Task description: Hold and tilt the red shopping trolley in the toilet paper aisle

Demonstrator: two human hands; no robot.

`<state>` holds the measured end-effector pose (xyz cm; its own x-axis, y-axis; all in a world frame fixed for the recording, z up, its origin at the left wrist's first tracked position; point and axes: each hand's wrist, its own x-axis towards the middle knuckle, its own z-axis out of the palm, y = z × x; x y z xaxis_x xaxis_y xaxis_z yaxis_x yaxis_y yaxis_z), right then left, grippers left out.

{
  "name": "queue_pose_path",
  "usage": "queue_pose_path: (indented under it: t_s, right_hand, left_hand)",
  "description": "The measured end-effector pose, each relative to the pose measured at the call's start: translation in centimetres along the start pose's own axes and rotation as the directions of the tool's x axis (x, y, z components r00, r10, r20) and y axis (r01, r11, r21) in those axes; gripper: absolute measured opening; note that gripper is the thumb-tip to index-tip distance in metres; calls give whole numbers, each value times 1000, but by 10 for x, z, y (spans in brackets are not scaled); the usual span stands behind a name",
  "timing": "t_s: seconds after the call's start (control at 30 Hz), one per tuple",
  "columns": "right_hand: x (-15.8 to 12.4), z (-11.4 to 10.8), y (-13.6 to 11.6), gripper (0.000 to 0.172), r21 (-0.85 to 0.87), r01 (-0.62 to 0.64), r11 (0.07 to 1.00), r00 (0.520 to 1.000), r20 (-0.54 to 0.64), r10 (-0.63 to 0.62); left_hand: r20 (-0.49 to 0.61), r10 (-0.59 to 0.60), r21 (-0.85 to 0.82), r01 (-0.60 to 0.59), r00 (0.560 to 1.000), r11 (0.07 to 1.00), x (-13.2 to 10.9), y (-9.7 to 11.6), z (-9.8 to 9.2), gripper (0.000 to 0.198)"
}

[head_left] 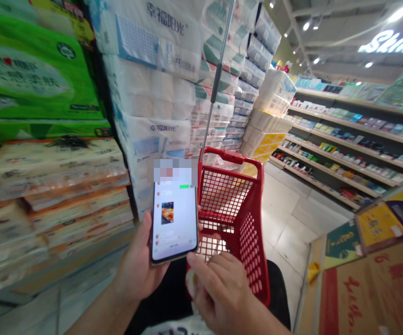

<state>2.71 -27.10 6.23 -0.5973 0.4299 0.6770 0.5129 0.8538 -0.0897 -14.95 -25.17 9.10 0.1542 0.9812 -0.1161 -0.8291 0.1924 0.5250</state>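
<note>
My left hand [136,260] is wrapped round a smartphone [178,232], holding it upright with its lit screen towards me. The screen shows a chat with a small picture in it; its top is blurred out. Close to the phone's lower right corner is my right hand [222,286], one finger stretched towards the screen and the others curled in. A small pale round patch shows beside these fingers; whether they hold it I cannot tell. Just beyond both hands stands a red plastic shopping basket [260,251] with a raised handle, partly hidden by the phone and my right hand.
Tall stacks of white tissue packs [152,97] rise ahead. Green tissue packs [30,70] and cream packs [62,163] are piled at left. A thin metal pole [218,70] slants above the basket. Stocked shelves [347,149] line the right, with cardboard boxes [372,288] nearer me.
</note>
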Motion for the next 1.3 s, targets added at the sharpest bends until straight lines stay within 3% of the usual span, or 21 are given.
queue_pose_path:
  t_s: [0.13, 0.23, 0.4, 0.57, 0.77, 1.3]
  right_hand:
    - [1, 0, -1, 58, -11, -15, 1000, 1000, 24, 15]
    - [1, 0, -2, 59, 0, 11, 1000, 999, -31, -11]
    - [-3, 5, 0, 55, -13, 24, 1000, 999, -43, -25]
    - [-5, 13, 1, 56, -24, 49, 999, 996, -68, -50]
    - [-4, 15, 1, 54, -36, 52, 998, 996, -65, -55]
    - [-1, 12, 0, 56, 2, 17, 1000, 997, -71, -17]
  left_hand:
    - [58, -17, -20, 18, 998, 1000, 0, -1, -1, 64]
    - [100, -43, -27, 46, 994, 999, 0, -2, -3, 63]
    - [43, -34, -23, 35, 998, 999, -1, -1, -4, 60]
    - [77, -38, 36, 35, 996, 999, -1, 0, -6, 61]
    - [6, -14, 41, 13, 1000, 999, -1, 1, -3, 56]
    - [36, -21, 40, 19, 999, 999, -2, 3, -2, 53]
